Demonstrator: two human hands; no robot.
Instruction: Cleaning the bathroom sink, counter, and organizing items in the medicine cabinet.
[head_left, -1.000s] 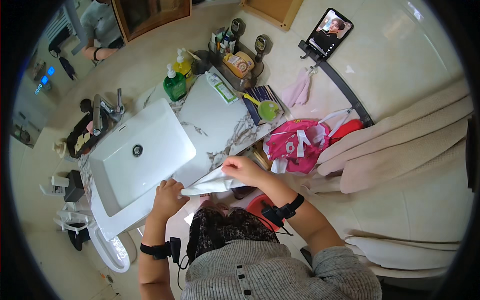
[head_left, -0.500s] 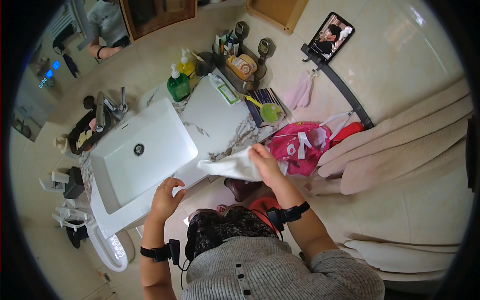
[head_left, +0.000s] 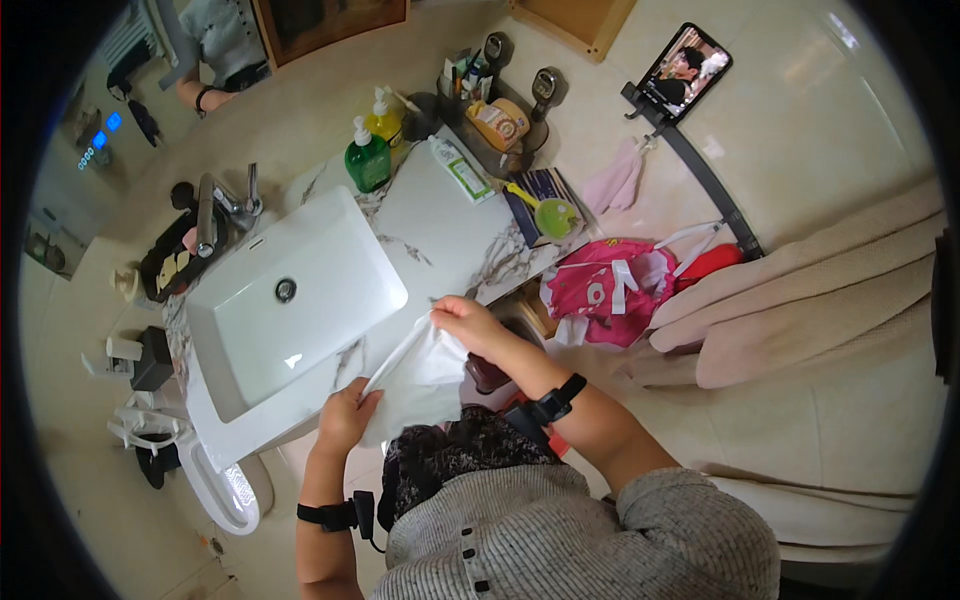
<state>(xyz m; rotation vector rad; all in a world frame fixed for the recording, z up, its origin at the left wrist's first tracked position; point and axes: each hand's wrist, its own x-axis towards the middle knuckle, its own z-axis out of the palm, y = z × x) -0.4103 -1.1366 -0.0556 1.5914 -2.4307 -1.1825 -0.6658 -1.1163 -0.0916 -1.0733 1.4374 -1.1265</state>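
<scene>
A thin white cloth hangs spread between my hands, in front of the counter's near edge. My left hand pinches its left end, close to the sink's near right side. Its upper right corner is in the fingers of my right hand, near the counter's front edge. The cloth's top edge is drawn fairly straight, while its lower part drapes loosely above my lap. The white rectangular sink lies beyond my left hand and holds no visible water.
On the marbled counter stand green and yellow pump bottles, a tube and a green bowl-shaped item. A partly pulled-out drawer is beside a pink bag. Beige towels hang right; a phone is mounted above.
My right hand has moved left with the cloth. My left hand, empty before, has taken hold of the other end, and the bunched cloth is now spread out.
</scene>
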